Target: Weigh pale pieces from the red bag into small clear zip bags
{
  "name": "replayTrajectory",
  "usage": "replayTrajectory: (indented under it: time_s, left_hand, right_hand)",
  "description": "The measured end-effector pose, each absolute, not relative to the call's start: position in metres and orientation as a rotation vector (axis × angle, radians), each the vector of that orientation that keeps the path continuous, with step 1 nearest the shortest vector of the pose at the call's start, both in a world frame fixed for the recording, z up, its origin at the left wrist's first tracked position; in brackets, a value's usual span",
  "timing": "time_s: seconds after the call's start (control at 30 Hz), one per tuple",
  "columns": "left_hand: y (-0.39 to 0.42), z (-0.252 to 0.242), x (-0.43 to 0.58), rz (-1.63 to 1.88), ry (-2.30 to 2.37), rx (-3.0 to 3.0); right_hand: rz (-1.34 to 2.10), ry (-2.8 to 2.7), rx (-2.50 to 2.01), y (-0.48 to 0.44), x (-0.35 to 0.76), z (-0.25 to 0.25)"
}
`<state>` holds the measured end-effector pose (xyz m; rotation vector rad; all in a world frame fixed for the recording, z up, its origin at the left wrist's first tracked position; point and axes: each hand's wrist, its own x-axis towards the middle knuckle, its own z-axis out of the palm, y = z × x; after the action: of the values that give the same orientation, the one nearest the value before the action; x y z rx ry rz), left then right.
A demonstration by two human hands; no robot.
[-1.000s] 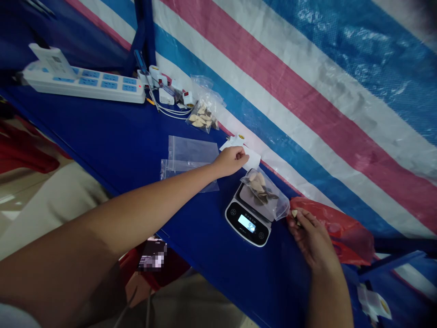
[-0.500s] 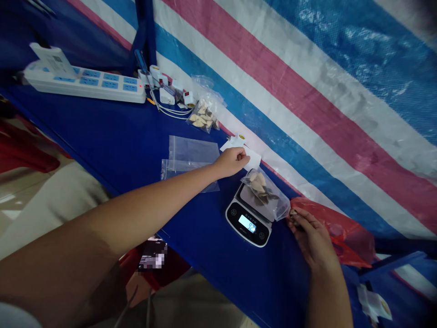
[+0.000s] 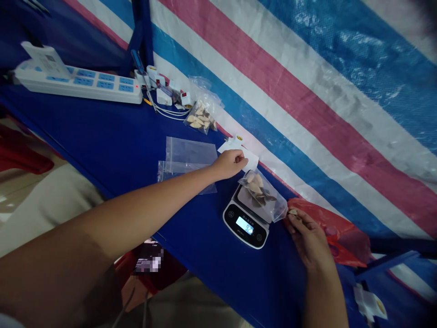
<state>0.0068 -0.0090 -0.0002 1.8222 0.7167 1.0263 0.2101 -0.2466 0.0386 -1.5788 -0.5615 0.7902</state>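
Two clear bags point(image 3: 190, 151) beside left hand point(image 3: 230, 164)

Taking the view's centre as the clock's, the left hand point(image 3: 230, 164) sits near it, covering part of the white paper point(image 3: 251, 160); whether its curled fingers pinch anything is hidden. Its forearm point(image 3: 143, 214) overlaps a flat clear bag point(image 3: 172, 169) and leaves the frame toward eight o'clock. At four, the right hand point(image 3: 312, 237) conceals most of a small piece point(image 3: 292, 212) and part of the red bag point(image 3: 350, 234). At five, the scale's display point(image 3: 245, 225) blurs at its last digit. At seven, the screen point(image 3: 149, 263) is pixelated; at nine, the edge cuts a red stool point(image 3: 23, 152).
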Motion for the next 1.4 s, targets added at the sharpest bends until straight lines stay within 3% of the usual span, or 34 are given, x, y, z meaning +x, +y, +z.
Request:
replayTrajectory:
  time_s: [1.4]
  left_hand:
    - [-0.007,-0.003,0.015,0.942,0.667,1.86]
  right_hand:
    - [0.719,-0.396,-1.534,-0.241,0.211,0.034]
